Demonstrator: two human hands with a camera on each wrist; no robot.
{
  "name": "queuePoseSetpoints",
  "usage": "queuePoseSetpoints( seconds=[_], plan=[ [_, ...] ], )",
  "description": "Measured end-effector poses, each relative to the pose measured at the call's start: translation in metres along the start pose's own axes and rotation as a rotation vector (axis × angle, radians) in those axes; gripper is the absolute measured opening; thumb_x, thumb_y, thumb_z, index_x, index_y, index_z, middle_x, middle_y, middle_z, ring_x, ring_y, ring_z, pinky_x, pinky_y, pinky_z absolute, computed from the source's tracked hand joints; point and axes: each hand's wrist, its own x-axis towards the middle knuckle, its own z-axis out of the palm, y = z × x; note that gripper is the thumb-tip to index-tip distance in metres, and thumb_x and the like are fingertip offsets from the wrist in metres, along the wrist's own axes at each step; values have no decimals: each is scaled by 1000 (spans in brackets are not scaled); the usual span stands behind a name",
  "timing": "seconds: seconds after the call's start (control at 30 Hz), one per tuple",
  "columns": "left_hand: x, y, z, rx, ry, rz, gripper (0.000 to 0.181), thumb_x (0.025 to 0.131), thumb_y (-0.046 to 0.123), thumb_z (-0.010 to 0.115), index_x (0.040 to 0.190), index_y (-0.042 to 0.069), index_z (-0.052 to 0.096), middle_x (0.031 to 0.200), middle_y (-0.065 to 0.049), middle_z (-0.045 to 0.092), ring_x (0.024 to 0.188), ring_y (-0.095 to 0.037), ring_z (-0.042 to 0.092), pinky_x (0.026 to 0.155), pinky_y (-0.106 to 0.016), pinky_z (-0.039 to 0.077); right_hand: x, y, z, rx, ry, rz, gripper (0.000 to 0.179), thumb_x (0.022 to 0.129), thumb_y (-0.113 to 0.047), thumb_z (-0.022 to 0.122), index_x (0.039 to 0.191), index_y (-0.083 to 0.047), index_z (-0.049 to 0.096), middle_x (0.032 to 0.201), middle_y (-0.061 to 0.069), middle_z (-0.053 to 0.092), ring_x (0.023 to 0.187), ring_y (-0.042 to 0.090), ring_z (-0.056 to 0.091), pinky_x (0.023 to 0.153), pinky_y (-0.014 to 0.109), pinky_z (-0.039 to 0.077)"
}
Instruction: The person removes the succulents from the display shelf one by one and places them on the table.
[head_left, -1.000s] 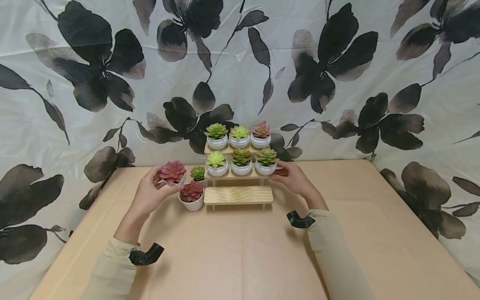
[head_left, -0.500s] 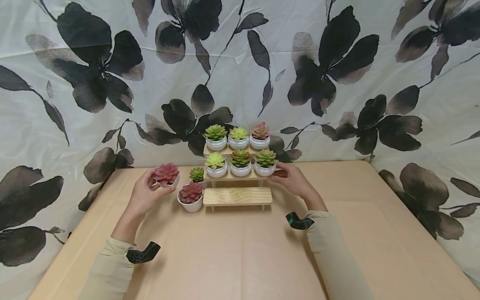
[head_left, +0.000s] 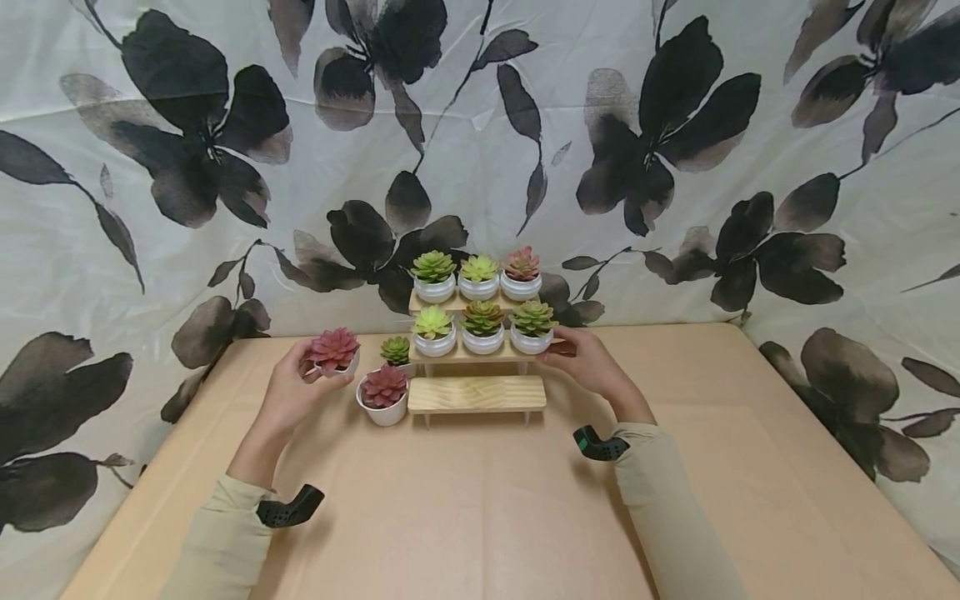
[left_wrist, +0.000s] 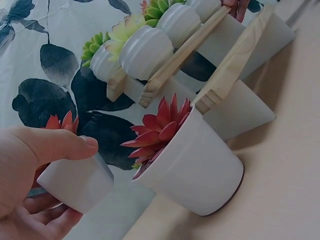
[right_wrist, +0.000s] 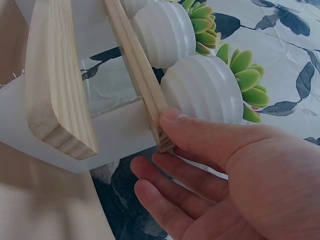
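Observation:
My left hand [head_left: 288, 387] holds a small white pot with a pinkish-red succulent [head_left: 335, 348], thumb on one side and fingers on the other, raised left of a tiered wooden plant stand [head_left: 477, 394]. A larger white pot with a red succulent [left_wrist: 187, 165] stands beside the stand's lowest shelf. Behind it is a green succulent [head_left: 394, 350], its pot partly hidden. My right hand [head_left: 588, 362] grips the right end of the middle shelf [right_wrist: 137, 75], thumb on the shelf end and fingers beneath, close to a ribbed white pot with a green succulent [right_wrist: 202, 90].
Three potted succulents stand on the top shelf, among them a reddish one [head_left: 522, 265]. Three more line the middle shelf, including a yellow-green one [head_left: 432, 323]. The lowest shelf has bare wood. A flower-printed cloth [head_left: 480, 167] hangs behind the table [head_left: 480, 500].
My left hand has shifted slightly left with its potted succulent, away from the larger red one, then stayed nearly still. My right hand keeps its place at the stand.

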Motion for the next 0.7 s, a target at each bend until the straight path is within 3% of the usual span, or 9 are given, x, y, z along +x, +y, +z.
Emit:
queuePoseSetpoints(
  seconds=[0.27,0.5,0.7],
  plan=[
    [0,-3,1,7,-6,-6,71,83,22,77,139,5,38,140,-12,46,136,-28,43,114,-43,38,-1,2,1,-19,-7,18,44,90,-2,64,132,8,52,129,28,58,116,42,60,100,49,52],
    [-1,-6,1,8,-15,-12,72,83,22,77,140,4,37,140,-13,46,135,-28,43,114,-44,38,12,35,5,-13,5,12,45,90,-6,66,133,4,53,129,25,59,117,39,61,101,49,51],
    [-1,-8,1,-7,-6,-20,75,82,18,77,143,4,35,142,-15,45,136,-30,42,116,-46,35,14,39,4,-18,5,7,45,90,-10,68,132,0,55,127,21,61,115,35,63,99,45,53]
  ],
)
